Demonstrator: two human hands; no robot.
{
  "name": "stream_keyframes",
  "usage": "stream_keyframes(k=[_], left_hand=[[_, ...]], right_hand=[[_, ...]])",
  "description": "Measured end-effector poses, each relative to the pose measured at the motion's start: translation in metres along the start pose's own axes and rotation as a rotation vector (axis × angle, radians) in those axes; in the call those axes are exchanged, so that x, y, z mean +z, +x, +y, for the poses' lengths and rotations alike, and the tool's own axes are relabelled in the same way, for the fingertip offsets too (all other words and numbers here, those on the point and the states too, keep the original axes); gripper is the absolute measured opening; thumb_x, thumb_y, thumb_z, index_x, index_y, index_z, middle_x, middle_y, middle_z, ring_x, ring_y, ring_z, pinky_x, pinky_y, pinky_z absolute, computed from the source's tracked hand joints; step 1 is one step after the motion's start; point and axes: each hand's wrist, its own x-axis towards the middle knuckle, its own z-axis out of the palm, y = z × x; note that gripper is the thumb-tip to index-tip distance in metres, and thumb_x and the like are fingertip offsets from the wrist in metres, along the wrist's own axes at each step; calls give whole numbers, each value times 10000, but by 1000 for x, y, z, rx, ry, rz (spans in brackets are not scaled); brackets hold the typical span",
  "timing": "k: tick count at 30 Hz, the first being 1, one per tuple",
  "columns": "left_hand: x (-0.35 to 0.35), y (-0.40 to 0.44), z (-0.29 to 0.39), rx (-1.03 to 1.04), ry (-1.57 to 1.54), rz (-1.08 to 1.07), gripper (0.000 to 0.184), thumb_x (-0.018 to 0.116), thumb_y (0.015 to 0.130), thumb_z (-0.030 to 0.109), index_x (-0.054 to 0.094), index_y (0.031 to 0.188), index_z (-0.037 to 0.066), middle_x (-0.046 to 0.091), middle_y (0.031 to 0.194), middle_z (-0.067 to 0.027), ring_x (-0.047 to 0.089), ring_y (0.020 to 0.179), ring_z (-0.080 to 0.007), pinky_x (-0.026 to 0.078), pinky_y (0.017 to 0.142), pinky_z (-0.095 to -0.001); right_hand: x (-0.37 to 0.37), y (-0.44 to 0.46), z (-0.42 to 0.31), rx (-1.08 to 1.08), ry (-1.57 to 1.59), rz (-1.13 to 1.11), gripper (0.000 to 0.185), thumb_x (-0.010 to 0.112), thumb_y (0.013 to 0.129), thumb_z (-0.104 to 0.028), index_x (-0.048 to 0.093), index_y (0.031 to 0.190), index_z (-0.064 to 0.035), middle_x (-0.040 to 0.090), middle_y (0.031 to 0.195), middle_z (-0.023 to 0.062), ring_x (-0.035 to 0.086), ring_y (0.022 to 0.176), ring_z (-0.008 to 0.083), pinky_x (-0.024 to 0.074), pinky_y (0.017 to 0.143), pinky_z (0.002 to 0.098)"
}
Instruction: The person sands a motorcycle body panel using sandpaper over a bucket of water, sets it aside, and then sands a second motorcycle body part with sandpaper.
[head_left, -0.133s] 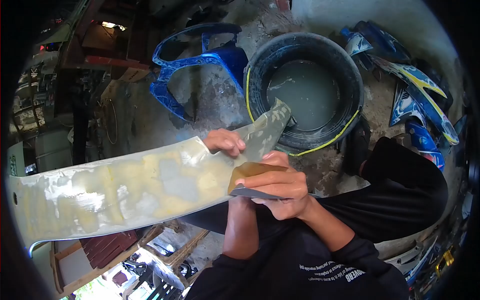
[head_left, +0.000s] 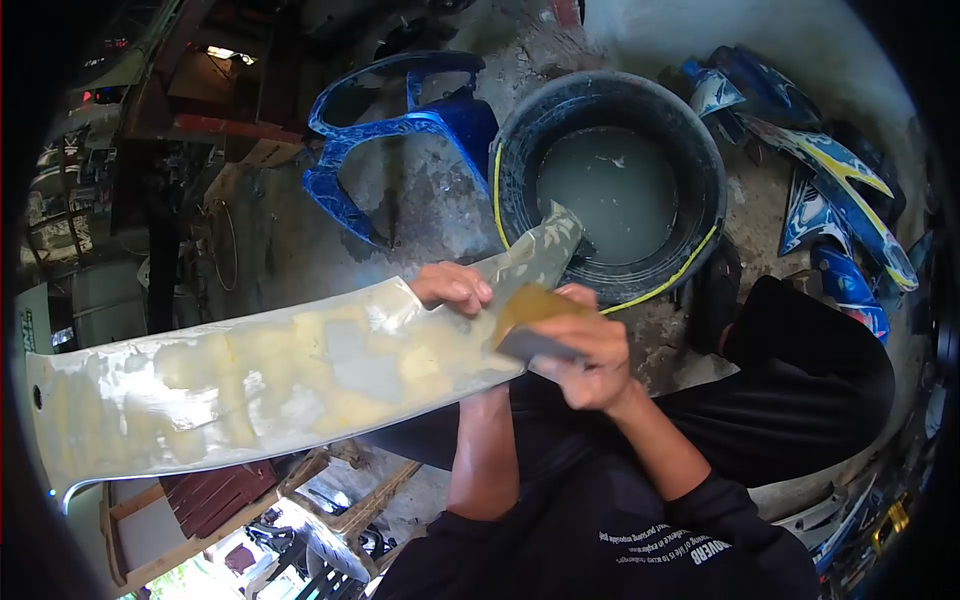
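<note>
A long panel [head_left: 250,385], whitish with yellow and grey patches, reaches from the left edge to the bucket's rim. My left forearm passes beneath it. The fingers of my left hand [head_left: 452,287] curl over its far edge; the palm is hidden. Blurred by motion, my right hand [head_left: 590,355] grips a folded sheet of sandpaper [head_left: 535,308], brown on one face and dark grey on the other. The sandpaper lies against the narrowing right part of the panel. That tapered end overhangs the near side of the bucket.
The black bucket [head_left: 505,130] holds cloudy water. Left of it a blue plastic frame [head_left: 345,128] lies on the concrete floor. Several blue, white and yellow fairing pieces [head_left: 835,190] are heaped at right. My bent leg [head_left: 780,390] is close by, and a wooden frame [head_left: 370,500] stands below the panel.
My right hand has slid right and slightly up along the panel with the sandpaper. My left hand keeps its hold, and the panel has barely shifted.
</note>
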Motion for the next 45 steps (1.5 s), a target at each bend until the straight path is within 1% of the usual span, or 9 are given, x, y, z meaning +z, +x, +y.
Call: stream_keyframes(k=[1, 11, 13, 24, 27, 30, 33, 39, 45], left_hand=[[3, 2, -5, -1, -34, 23, 344, 522, 997, 337, 566, 1005, -4, 514, 812, -61, 539, 812, -220, 452, 802, -364], [-16, 15, -19, 81, -45, -247, 343, 526, 989, 340, 564, 980, -1, 529, 795, -69, 562, 801, -226, 459, 772, -350], [3, 5, -17, 42, -22, 30, 334, 516, 1001, 332, 560, 996, 1, 525, 801, -66, 561, 811, -227, 455, 777, -348], [9, 5, -16, 74, 87, 114, 454, 574, 944, 454, 567, 960, 0, 522, 787, -67, 546, 764, -202, 481, 728, -300], [5, 4, -18, 78, 4, 41, 379, 510, 995, 372, 557, 1010, -4, 526, 823, -62, 547, 829, -213, 455, 789, -343], [-1, 4, -19, 64, -9, 26, 382, 511, 994, 372, 558, 1007, -6, 531, 825, -62, 545, 825, -211, 458, 796, -339], [-1, 7, -21, 103, 46, 10, 443, 609, 931, 434, 567, 956, -7, 524, 804, -68, 558, 786, -201, 483, 732, -294], [11, 5, -19, 70, 38, 85, 329, 539, 987, 322, 556, 999, -6, 532, 822, -61, 558, 840, -210, 464, 786, -339], [-1, 6, -18, 59, 55, 41, 431, 641, 912, 404, 568, 976, -16, 535, 808, -75, 569, 800, -200, 486, 747, -294]], right_hand=[[-8, -3, 16, 19, -51, 31, 206, 768, 737, -56, 771, 943, -53, 756, 1000, 77, 704, 941, 238, 410, 987, 416], [-1, 14, -9, -125, -10, -53, 179, 769, 716, -34, 764, 895, -44, 755, 1026, 77, 694, 927, 245, 430, 948, 393], [-9, 4, 18, -51, -89, 60, 183, 749, 718, -6, 762, 899, -37, 755, 1006, 84, 696, 932, 244, 433, 948, 404], [-3, 6, 6, -114, -150, 37, 247, 751, 722, -22, 767, 965, -67, 755, 1056, 56, 711, 1003, 231, 443, 964, 428], [-13, 0, 28, -11, -148, 68, 293, 762, 709, -6, 765, 996, -66, 756, 1058, 67, 712, 1010, 246, 440, 981, 425], [4, 6, 3, -148, -60, 26, 253, 759, 723, -27, 771, 974, -60, 751, 1071, 61, 695, 1033, 229, 449, 961, 407], [11, 15, -13, -172, -17, -18, 264, 776, 692, -24, 777, 954, -54, 748, 1069, 69, 690, 1023, 251, 451, 957, 405], [-10, -3, 24, 118, -58, 111, 263, 729, 710, 20, 762, 968, -21, 754, 1018, 77, 710, 989, 264, 457, 968, 422], [12, 16, -11, -173, 0, -38, 264, 761, 691, -7, 769, 953, -37, 747, 1065, 78, 700, 1013, 257, 462, 955, 421]])
